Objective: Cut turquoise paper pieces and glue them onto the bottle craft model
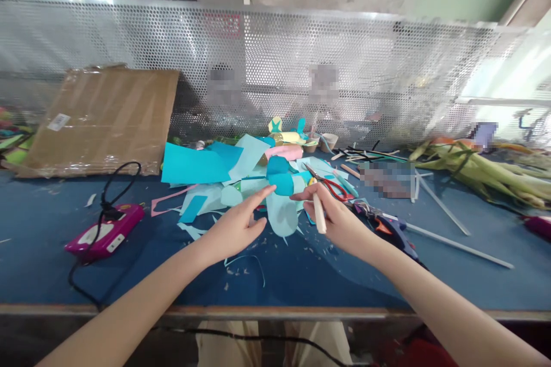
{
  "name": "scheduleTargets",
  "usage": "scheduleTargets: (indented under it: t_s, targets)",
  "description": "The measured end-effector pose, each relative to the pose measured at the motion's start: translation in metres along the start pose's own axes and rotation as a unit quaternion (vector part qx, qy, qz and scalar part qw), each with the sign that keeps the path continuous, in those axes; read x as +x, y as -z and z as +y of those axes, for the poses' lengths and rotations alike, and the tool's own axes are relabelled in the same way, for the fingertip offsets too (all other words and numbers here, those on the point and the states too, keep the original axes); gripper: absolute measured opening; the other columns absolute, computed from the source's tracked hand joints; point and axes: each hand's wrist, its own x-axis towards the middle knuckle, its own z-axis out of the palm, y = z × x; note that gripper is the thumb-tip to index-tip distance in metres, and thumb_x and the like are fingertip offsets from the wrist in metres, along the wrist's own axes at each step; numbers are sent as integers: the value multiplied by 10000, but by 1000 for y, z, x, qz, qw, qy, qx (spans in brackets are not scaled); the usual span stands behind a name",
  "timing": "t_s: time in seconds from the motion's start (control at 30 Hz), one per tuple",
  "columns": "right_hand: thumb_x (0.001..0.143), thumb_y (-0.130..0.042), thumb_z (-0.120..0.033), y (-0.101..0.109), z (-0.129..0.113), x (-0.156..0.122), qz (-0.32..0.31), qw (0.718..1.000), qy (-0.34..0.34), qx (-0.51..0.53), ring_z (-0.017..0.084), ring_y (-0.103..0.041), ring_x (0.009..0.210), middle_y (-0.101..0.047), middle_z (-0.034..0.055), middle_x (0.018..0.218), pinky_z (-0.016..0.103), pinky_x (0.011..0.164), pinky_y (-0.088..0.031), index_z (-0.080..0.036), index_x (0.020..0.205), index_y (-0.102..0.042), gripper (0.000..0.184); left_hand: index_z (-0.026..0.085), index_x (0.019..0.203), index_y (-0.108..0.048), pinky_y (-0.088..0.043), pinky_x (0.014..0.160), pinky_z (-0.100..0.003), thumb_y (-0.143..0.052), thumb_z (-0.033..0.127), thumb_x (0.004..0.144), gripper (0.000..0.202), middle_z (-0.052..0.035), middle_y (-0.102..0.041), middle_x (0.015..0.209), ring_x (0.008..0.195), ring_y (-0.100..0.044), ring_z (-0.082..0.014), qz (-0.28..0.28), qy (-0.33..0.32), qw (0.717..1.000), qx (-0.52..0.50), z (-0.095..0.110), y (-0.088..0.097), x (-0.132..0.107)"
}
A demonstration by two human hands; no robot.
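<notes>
The paper cut-out point(282, 218) lies around the middle of the blue surface point(301, 287), apart from its near edge. Its lower part is pale blue, rounded at the end, and comes toward the near edge like a tongue. Above this part are two rounded pieces of bright blue paper point(282, 183), one behind the other, and small pale pieces stand out on both sides. How the layers are joined I cannot tell.

The left hand point(236, 223) comes from the near edge with the palm turned down. It is open and grips nothing that I can see: the index finger is stretched, with its tip at the left border of the bright blue paper, and the thumb is held apart below.

The right hand point(336, 215) is closed on a white stick point(319, 215), whose free end points down to the near edge. Its index finger reaches toward the right side of the cut-out; whether it touches is not clear. Both forearms are slanting inward from the near corners.

Just beyond the right hand are red-handled scissors point(333, 186), and nearer to the right edge a glue gun point(394, 235). Paper sheets point(200, 163) lie toward the far edge.
</notes>
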Motion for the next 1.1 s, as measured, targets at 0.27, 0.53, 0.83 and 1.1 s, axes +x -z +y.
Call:
scheduleTargets:
  t_s: [0.27, 0.53, 0.83, 1.1]
  targets:
    - [899, -405, -143, -13, 2, 4, -20, 990, 73, -116, 210, -627, 841, -599, 84, 964, 369, 749, -526, -232, 983, -383, 124, 263, 1512, -63, -469, 564, -264, -380, 159, 877, 718, -152, -448, 1456, 674, -657, -158, 66, -39, 986, 149, -10, -14, 5]
    - [878, -382, -61, -14, 6, 4, 0, 971, 147, -190, 286, -515, 1211, -619, 121, 1016, 472, 916, -478, -225, 1020, -416, 220, 168, 1455, -177, -467, 482, -260, -381, 90, 844, 649, -173, -591, 1297, 715, -708, -226, 80, -26, 966, 244, -14, -25, 5]
    - [844, -395, -57, -12, -3, -12, -28, 979, 117, -164, 252, -603, 932, -618, 107, 1007, 405, 796, -506, -235, 1006, -422, 242, 192, 1471, -110, -496, 494, -280, -317, 118, 889, 622, -178, -591, 1306, 659, -697, -204, 85, -84, 964, 237, -9, -25, -14]
    - [766, -404, -56, -19, 2, -26, -63, 979, 89, -172, 251, -602, 861, -622, 92, 869, 392, 772, -501, -208, 994, -447, 277, 126, 1330, -366, -583, 747, -380, -372, 93, 892, 440, -164, -621, 1263, 994, -681, -261, 48, -98, 965, 238, -15, -35, -25]
